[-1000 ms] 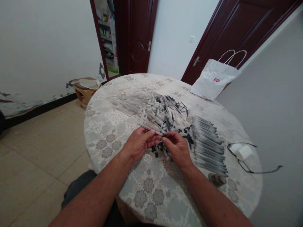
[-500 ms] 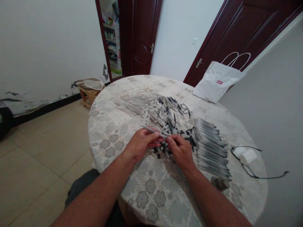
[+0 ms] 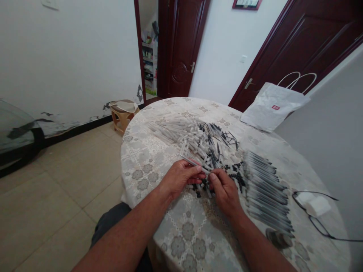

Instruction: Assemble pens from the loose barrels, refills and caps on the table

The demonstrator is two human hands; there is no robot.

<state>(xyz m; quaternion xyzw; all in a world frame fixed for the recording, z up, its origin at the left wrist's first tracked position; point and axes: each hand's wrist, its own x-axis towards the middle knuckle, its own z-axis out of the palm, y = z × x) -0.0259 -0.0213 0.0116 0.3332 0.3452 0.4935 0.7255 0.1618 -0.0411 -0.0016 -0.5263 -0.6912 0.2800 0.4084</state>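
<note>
My left hand (image 3: 183,176) is closed round a slim pen (image 3: 190,161), thumb on top, its pointed end sticking out to the upper left. At the pen's other end my right hand (image 3: 225,190) pinches with thumb and forefinger; what lies between those fingertips is mostly hidden. Beyond the hands spreads a heap of clear pen barrels (image 3: 166,130) and short whitish tubes (image 3: 195,143). Thin dark refills (image 3: 214,155) lie among them. Small black plugs (image 3: 239,177) are scattered near my right hand. To its right, pens (image 3: 265,189) with dark ends lie side by side in a row.
On the right of the round, cloth-covered table (image 3: 159,155) are eyeglasses (image 3: 319,225), white tissue (image 3: 319,206) and a small dark jar (image 3: 279,238) beside my right forearm. A white paper bag (image 3: 273,107) stands at the far right edge. A stool (image 3: 123,118) stands by the wall.
The view has shifted, so the whole scene sits further right and slightly lower. Both hands keep their hold on the pen in nearly the same pose.
</note>
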